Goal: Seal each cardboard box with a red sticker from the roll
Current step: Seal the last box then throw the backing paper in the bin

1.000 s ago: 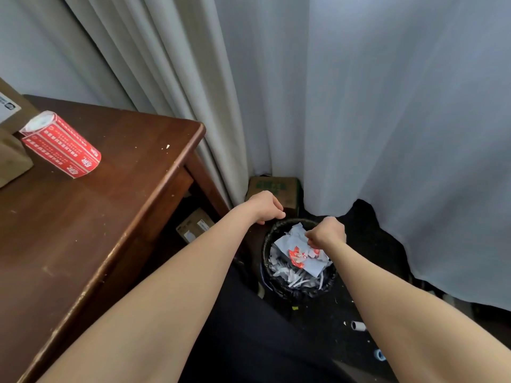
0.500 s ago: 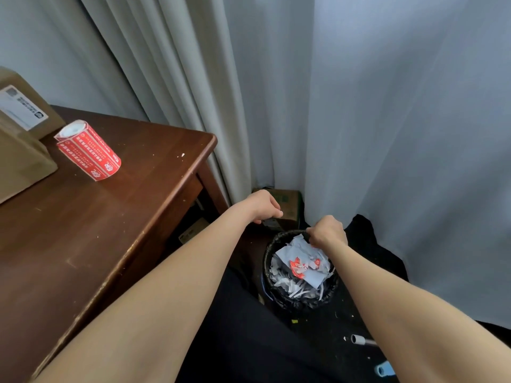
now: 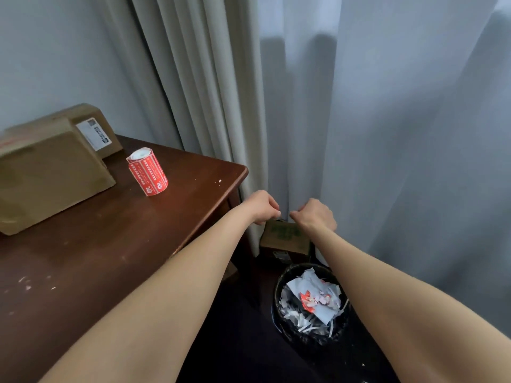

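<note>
Left hand (image 3: 262, 207) and right hand (image 3: 315, 217) curled, nearly touching (contents untellable), red cylindrical sticker roll (image 3: 148, 172) standing on dark wooden bench (image 3: 138, 244)

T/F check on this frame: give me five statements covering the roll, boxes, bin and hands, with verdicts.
1. The sticker roll stands on the table, in neither hand. True.
2. The waste bin is empty. False: it holds paper scraps.
3. Both hands rest on the tabletop. False: the left hand and right hand are in the air past the table's corner, in front of the curtain.
4. A white label is on the rear box, behind the front box. True.
5. A small box sits on the floor beyond the bin. True.
</note>
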A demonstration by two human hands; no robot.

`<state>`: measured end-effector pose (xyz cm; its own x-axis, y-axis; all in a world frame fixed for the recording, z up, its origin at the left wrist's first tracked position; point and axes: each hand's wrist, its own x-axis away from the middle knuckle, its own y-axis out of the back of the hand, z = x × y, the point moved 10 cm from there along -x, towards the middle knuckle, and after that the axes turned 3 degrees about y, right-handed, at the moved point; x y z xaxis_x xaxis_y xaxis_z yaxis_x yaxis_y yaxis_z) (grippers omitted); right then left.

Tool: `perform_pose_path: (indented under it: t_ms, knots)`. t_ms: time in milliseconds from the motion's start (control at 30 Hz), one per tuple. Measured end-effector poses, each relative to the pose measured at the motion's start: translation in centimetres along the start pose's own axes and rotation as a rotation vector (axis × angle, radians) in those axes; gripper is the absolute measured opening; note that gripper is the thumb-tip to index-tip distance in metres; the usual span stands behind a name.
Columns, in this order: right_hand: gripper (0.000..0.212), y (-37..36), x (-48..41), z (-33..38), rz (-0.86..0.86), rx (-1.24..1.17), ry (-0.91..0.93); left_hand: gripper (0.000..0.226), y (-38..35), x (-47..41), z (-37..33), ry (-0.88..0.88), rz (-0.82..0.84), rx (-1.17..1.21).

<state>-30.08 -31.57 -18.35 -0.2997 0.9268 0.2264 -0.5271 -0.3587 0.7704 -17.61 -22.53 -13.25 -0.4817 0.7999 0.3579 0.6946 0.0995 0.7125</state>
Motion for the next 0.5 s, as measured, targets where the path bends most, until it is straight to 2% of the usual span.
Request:
perform_pose_path:
  t_ms: [100, 333, 500]
  knots:
    - [0.034, 1.0, 0.2, 3.0, -0.037, 0.001, 0.061, 0.012, 2.4, 1.2, -0.6, -0.035, -0.085, 0.036]
    - [0.029, 3.1, 2.3, 10.1, -0.115, 0.003, 0.205, 0.014, 8.8, 4.0, -0.8, -0.087, -0.300, 0.116]
    - [0.042, 4.2, 4.3, 14.5, -0.131, 0.008, 0.299, 0.012, 12.6, 6.1, -0.1, -0.095, -0.425, 0.127]
